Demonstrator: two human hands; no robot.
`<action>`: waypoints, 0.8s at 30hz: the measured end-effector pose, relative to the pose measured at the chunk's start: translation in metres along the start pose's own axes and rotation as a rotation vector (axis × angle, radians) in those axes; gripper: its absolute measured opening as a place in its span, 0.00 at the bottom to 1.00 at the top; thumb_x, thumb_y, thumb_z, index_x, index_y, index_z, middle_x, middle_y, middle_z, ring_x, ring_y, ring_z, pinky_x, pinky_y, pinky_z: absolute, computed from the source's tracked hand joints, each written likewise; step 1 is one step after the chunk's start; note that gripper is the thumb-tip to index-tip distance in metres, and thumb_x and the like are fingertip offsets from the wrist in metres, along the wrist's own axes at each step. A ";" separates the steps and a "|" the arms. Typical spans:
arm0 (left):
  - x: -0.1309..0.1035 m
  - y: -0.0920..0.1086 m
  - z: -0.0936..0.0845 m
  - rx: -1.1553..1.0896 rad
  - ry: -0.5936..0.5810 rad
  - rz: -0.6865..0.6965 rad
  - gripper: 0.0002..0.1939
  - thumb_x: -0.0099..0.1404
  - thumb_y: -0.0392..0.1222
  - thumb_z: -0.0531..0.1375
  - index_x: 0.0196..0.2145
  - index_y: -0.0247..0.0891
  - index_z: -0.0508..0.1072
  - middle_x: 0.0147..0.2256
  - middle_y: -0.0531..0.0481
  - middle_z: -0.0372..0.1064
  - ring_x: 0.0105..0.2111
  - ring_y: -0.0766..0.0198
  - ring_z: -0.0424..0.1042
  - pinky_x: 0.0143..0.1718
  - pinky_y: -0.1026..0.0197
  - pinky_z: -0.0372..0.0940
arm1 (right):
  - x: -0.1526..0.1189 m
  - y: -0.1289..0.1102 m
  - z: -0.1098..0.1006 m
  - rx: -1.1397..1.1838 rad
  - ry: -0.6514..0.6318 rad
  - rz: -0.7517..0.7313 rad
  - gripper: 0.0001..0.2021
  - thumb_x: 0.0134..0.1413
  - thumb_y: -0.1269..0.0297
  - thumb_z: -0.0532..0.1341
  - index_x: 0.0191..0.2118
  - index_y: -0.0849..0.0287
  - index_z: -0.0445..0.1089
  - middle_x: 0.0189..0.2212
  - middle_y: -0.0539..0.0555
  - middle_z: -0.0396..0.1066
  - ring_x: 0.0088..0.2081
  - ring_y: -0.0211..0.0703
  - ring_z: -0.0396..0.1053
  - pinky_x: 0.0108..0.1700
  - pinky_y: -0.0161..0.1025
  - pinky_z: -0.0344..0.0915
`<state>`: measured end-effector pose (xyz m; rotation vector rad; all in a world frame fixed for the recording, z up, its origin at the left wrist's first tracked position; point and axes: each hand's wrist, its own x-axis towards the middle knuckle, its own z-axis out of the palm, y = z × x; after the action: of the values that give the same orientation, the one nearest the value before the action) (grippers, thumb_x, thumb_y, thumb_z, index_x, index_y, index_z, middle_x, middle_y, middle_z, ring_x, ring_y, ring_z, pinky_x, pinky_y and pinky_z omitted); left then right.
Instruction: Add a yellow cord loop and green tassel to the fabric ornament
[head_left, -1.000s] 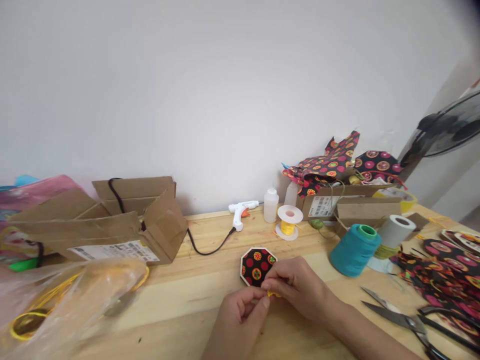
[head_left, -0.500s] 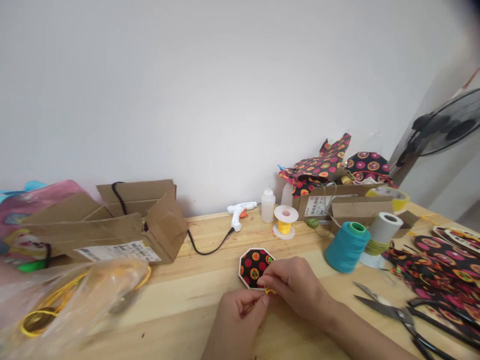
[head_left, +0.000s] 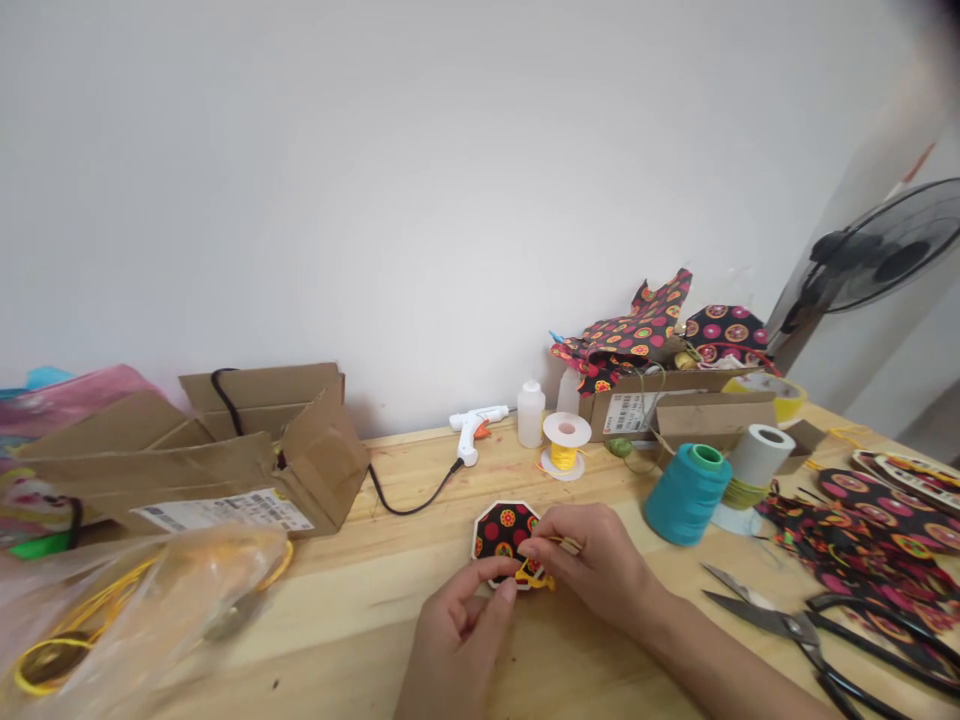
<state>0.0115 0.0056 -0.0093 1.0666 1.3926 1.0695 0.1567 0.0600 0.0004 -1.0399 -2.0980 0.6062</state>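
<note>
Close to the front of the wooden table, both my hands meet over a short length of yellow cord point(head_left: 534, 577). Thumb and forefinger of my left hand point(head_left: 469, 610) pinch the cord from the left. My right hand point(head_left: 592, 555) pinches a strand of it a little higher, on the right. The cord looks looped or knotted between them, too small to make out fully. Just behind the fingers lies an octagonal piece point(head_left: 499, 530) with a pale rim and black patterned fabric, its lower right part covered by the cord and my right hand.
Black-handled scissors point(head_left: 795, 625) lie open at right, beside fabric scraps point(head_left: 862, 560). A teal thread cone point(head_left: 688, 495), a yellow cord spool point(head_left: 564, 445), a white bottle point(head_left: 531, 415) and a corded glue gun point(head_left: 474, 432) stand behind. A cardboard box point(head_left: 225, 460) and plastic bag point(head_left: 172, 580) are at left.
My right hand has lifted slightly from the left hand, drawing a strand of yellow cord up. More of the cord's loop shows between the fingers. The view has shifted a little.
</note>
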 end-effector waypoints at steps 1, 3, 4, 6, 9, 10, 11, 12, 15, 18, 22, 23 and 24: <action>0.000 -0.001 0.000 -0.013 0.001 0.004 0.19 0.49 0.53 0.58 0.32 0.33 0.71 0.11 0.62 0.46 0.14 0.73 0.42 0.16 0.69 0.39 | 0.000 0.000 0.000 -0.006 -0.001 0.004 0.15 0.51 0.57 0.55 0.22 0.60 0.70 0.16 0.49 0.67 0.19 0.32 0.59 0.22 0.29 0.51; 0.000 -0.003 0.000 -0.036 0.007 0.017 0.17 0.48 0.51 0.59 0.30 0.34 0.73 0.12 0.59 0.54 0.15 0.71 0.49 0.16 0.69 0.44 | 0.000 0.000 0.001 -0.017 0.003 0.005 0.14 0.51 0.57 0.55 0.22 0.60 0.70 0.16 0.49 0.67 0.18 0.32 0.59 0.22 0.29 0.51; 0.000 -0.004 0.001 -0.045 0.017 0.027 0.16 0.47 0.49 0.60 0.29 0.34 0.73 0.13 0.57 0.57 0.16 0.70 0.52 0.17 0.68 0.46 | 0.000 -0.001 0.002 -0.025 0.009 0.006 0.14 0.51 0.57 0.55 0.22 0.60 0.70 0.16 0.49 0.67 0.18 0.32 0.59 0.22 0.29 0.51; 0.000 -0.005 0.002 -0.057 0.035 0.041 0.14 0.46 0.48 0.61 0.27 0.35 0.75 0.15 0.54 0.63 0.18 0.68 0.57 0.18 0.68 0.50 | 0.000 -0.001 0.002 -0.040 0.026 0.012 0.14 0.50 0.58 0.55 0.22 0.60 0.70 0.16 0.49 0.67 0.18 0.32 0.59 0.22 0.29 0.51; 0.000 -0.004 0.002 -0.037 0.033 0.024 0.13 0.46 0.48 0.61 0.27 0.35 0.75 0.17 0.53 0.66 0.19 0.67 0.60 0.19 0.68 0.52 | 0.000 -0.001 0.003 -0.058 0.047 0.026 0.14 0.50 0.59 0.56 0.20 0.60 0.69 0.15 0.48 0.66 0.18 0.32 0.58 0.22 0.29 0.50; 0.000 -0.004 0.002 -0.023 0.016 0.011 0.14 0.46 0.48 0.61 0.27 0.35 0.75 0.17 0.53 0.67 0.19 0.67 0.60 0.19 0.68 0.53 | 0.000 0.000 0.003 -0.058 0.049 0.033 0.14 0.50 0.59 0.56 0.20 0.60 0.69 0.15 0.48 0.66 0.18 0.32 0.58 0.22 0.29 0.50; 0.000 -0.003 0.002 -0.015 0.004 0.004 0.14 0.47 0.48 0.61 0.27 0.35 0.76 0.17 0.52 0.67 0.20 0.66 0.61 0.20 0.68 0.54 | 0.000 0.000 0.003 -0.055 0.052 0.041 0.14 0.50 0.59 0.56 0.20 0.60 0.69 0.15 0.48 0.65 0.18 0.32 0.58 0.21 0.29 0.50; 0.000 -0.003 0.001 -0.013 0.000 0.003 0.14 0.47 0.48 0.61 0.28 0.35 0.76 0.18 0.52 0.68 0.20 0.66 0.62 0.20 0.68 0.54 | 0.000 0.001 0.003 -0.047 0.051 0.051 0.14 0.50 0.59 0.56 0.19 0.60 0.68 0.14 0.48 0.65 0.18 0.32 0.57 0.21 0.29 0.50; 0.000 -0.002 -0.002 -0.025 0.002 0.024 0.15 0.47 0.49 0.61 0.29 0.35 0.75 0.18 0.52 0.68 0.21 0.65 0.63 0.19 0.68 0.54 | 0.001 0.002 0.003 0.037 0.022 0.098 0.15 0.49 0.59 0.55 0.19 0.61 0.67 0.14 0.48 0.62 0.18 0.32 0.54 0.21 0.29 0.49; 0.001 0.000 -0.007 -0.007 0.010 0.036 0.14 0.48 0.49 0.60 0.28 0.35 0.74 0.16 0.54 0.65 0.20 0.66 0.62 0.18 0.69 0.52 | 0.001 0.000 0.003 0.237 -0.058 0.158 0.16 0.49 0.58 0.55 0.19 0.63 0.65 0.13 0.46 0.57 0.18 0.31 0.50 0.19 0.29 0.47; 0.002 0.002 -0.011 0.006 0.022 0.019 0.14 0.48 0.50 0.60 0.25 0.35 0.71 0.12 0.58 0.58 0.15 0.71 0.55 0.16 0.70 0.46 | 0.004 -0.005 0.002 0.536 -0.147 0.283 0.18 0.46 0.53 0.56 0.18 0.63 0.63 0.15 0.45 0.56 0.18 0.30 0.50 0.20 0.29 0.48; 0.002 0.002 -0.011 0.006 0.022 0.010 0.15 0.47 0.51 0.60 0.25 0.34 0.70 0.12 0.59 0.57 0.14 0.72 0.51 0.15 0.70 0.43 | 0.004 -0.006 0.001 0.592 -0.161 0.316 0.19 0.46 0.52 0.56 0.18 0.63 0.63 0.14 0.45 0.55 0.18 0.30 0.50 0.20 0.28 0.48; 0.003 0.002 -0.010 0.006 0.021 0.005 0.16 0.46 0.52 0.60 0.25 0.34 0.70 0.11 0.60 0.54 0.13 0.74 0.47 0.15 0.70 0.41 | 0.004 -0.007 -0.001 0.639 -0.174 0.351 0.20 0.46 0.51 0.56 0.17 0.63 0.62 0.13 0.44 0.54 0.17 0.29 0.49 0.20 0.28 0.47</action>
<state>0.0012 0.0080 -0.0077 1.0663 1.4120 1.0835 0.1520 0.0597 0.0076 -0.9945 -1.6690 1.4704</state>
